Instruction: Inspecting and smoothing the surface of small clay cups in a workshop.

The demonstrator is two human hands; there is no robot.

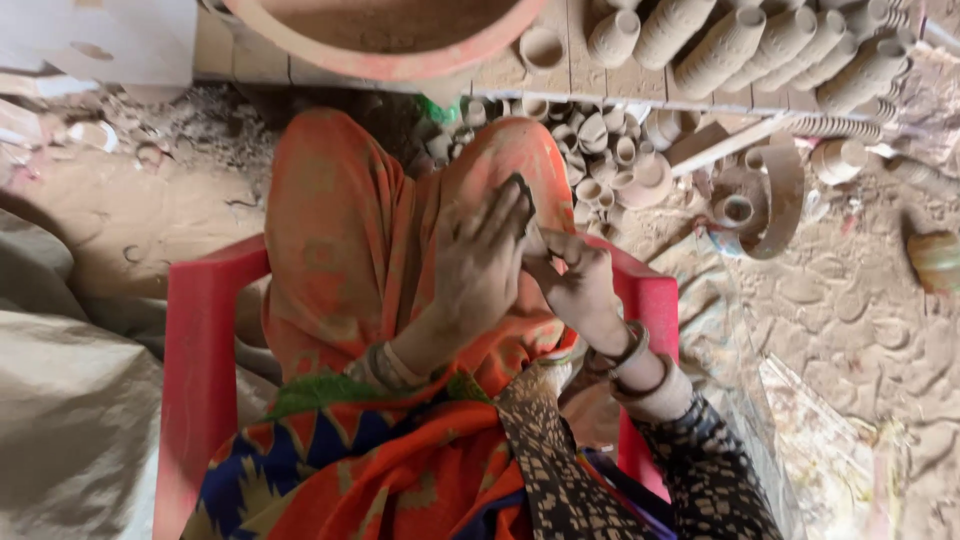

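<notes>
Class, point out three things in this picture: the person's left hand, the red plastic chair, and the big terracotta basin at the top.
left hand [478, 270], head view, on the back of the clay-smeared hand.
red plastic chair [195, 360], head view, on its left armrest.
terracotta basin [400, 62], head view, on its near rim.

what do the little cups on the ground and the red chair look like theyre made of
The little cups: apparently unfired clay, matte dusty tan matching the soil, no glaze.
The red chair: likely moulded plastic, with smooth uniform colour and a soft sheen under the dust.
</notes>
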